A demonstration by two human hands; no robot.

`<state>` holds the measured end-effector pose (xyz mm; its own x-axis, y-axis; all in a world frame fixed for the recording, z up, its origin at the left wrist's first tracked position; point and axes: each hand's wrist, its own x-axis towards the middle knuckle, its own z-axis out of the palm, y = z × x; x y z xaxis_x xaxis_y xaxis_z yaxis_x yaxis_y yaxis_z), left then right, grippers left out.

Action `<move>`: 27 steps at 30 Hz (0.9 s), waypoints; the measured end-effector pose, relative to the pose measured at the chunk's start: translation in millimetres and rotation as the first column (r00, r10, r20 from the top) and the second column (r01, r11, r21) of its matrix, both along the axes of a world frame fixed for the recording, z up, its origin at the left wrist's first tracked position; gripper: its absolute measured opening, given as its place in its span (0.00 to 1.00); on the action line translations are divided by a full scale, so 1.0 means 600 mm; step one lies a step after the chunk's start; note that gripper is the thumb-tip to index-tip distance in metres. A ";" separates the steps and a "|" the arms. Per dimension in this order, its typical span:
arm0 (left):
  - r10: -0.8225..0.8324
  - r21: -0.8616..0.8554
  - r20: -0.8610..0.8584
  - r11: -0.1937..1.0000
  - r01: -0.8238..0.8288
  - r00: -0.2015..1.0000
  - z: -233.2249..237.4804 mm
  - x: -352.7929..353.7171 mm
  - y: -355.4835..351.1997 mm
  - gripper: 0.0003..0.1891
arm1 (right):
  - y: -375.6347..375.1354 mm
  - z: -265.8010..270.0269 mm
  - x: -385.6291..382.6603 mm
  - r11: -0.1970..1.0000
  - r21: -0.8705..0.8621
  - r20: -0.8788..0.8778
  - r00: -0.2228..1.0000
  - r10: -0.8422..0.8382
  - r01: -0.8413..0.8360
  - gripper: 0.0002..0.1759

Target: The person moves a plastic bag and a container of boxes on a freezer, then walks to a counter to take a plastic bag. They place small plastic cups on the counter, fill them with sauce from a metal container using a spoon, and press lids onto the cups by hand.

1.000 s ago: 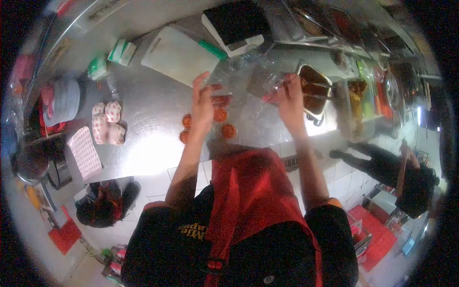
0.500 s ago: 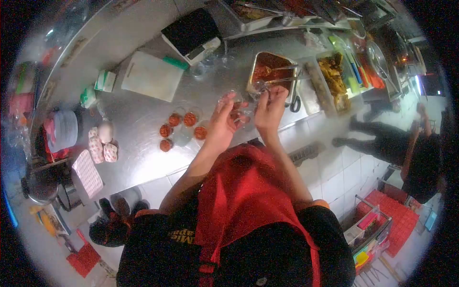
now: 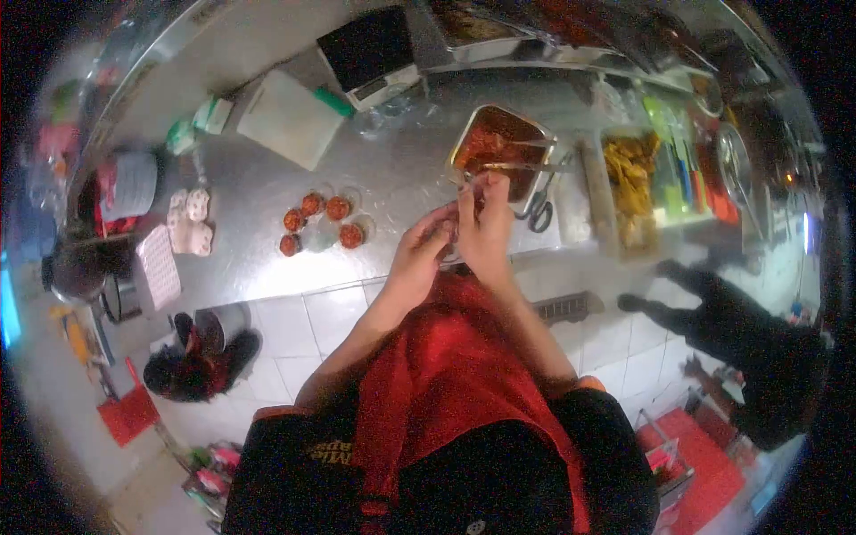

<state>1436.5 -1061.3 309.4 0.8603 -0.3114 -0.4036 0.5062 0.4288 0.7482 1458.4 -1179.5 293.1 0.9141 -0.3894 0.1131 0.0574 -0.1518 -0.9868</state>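
Close to my apron, my left hand (image 3: pixel 423 253) is closed around what looks like a small clear plastic cup (image 3: pixel 451 255), mostly hidden by the fingers. Right beside it, touching or nearly so, my right hand (image 3: pixel 487 214) has its fingers pinched together; what lies between them is too blurred to tell. Just beyond the right hand stands a metal tray (image 3: pixel 456 147) of red sauce, with metal utensil handles (image 3: pixel 526 167) across it. To the left, several small clear cups of red sauce (image 3: pixel 339 208) are grouped on the steel counter.
Black-handled scissors (image 3: pixel 539 212) lie right of the tray. Further right stands a bin of yellow-brown food (image 3: pixel 629 174). A white cutting board (image 3: pixel 290 120) and a black-topped device (image 3: pixel 370 58) are at the back left. Another person (image 3: pixel 758 330) stands at the right.
My hands have drawn together and closer to my body; the left fingers have curled in. The view has shifted, and the other person at the right has moved an arm.
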 end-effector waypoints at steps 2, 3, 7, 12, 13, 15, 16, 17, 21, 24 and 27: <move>0.096 -0.026 -0.069 0.995 -0.098 0.993 -0.009 -0.004 0.012 0.19 | -0.015 0.051 -0.011 0.971 -0.222 0.058 0.993 0.105 -0.090 0.14; 0.122 -0.014 -0.057 0.992 -0.123 0.991 -0.003 -0.002 0.018 0.19 | -0.026 0.107 -0.024 0.957 -0.279 0.098 0.989 0.110 -0.079 0.14; 0.203 0.038 -0.080 0.979 -0.200 0.976 0.003 -0.004 0.056 0.17 | -0.084 0.213 -0.172 0.918 0.233 0.103 0.946 0.306 -0.322 0.13; 0.272 0.052 -0.037 0.961 -0.270 0.961 -0.009 -0.009 0.083 0.17 | -0.078 0.394 -0.133 0.859 0.103 0.794 0.561 0.233 -0.501 0.12; 0.270 0.048 -0.040 0.962 -0.268 0.962 -0.008 -0.011 0.087 0.17 | -0.062 0.396 -0.116 0.820 0.146 0.869 0.467 0.160 -0.553 0.12; 0.278 0.026 -0.070 0.961 -0.277 0.958 -0.008 -0.010 0.098 0.16 | -0.044 0.393 -0.089 0.831 0.097 0.914 0.380 0.144 -0.547 0.12; 0.278 0.020 -0.071 0.961 -0.277 0.958 -0.007 -0.009 0.102 0.16 | -0.034 0.393 -0.084 0.842 0.056 0.947 0.296 0.126 -0.537 0.13; 0.275 0.051 -0.062 0.961 -0.272 0.959 -0.005 -0.006 0.107 0.16 | -0.023 0.392 -0.086 0.842 0.051 0.946 0.296 0.132 -0.537 0.13; 0.234 -0.075 -0.069 0.968 -0.239 0.970 -0.016 0.002 0.138 0.17 | 0.020 0.376 -0.096 0.836 0.056 0.963 0.252 0.099 -0.546 0.12; 0.180 -0.051 -0.098 0.981 -0.186 0.979 -0.007 0.014 0.171 0.18 | 0.053 0.373 -0.110 0.830 0.042 0.964 0.241 0.112 -0.555 0.12; 0.159 -0.059 -0.107 0.984 -0.166 0.982 -0.008 0.020 0.203 0.17 | 0.087 0.379 -0.134 0.854 0.061 0.917 0.368 0.157 -0.517 0.10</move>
<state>1448.7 -939.6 304.6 0.8575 -0.2004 -0.4739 0.4973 0.5591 0.6634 1378.2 -1127.0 520.4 0.4500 -0.2454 0.8586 0.8623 0.3693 -0.3464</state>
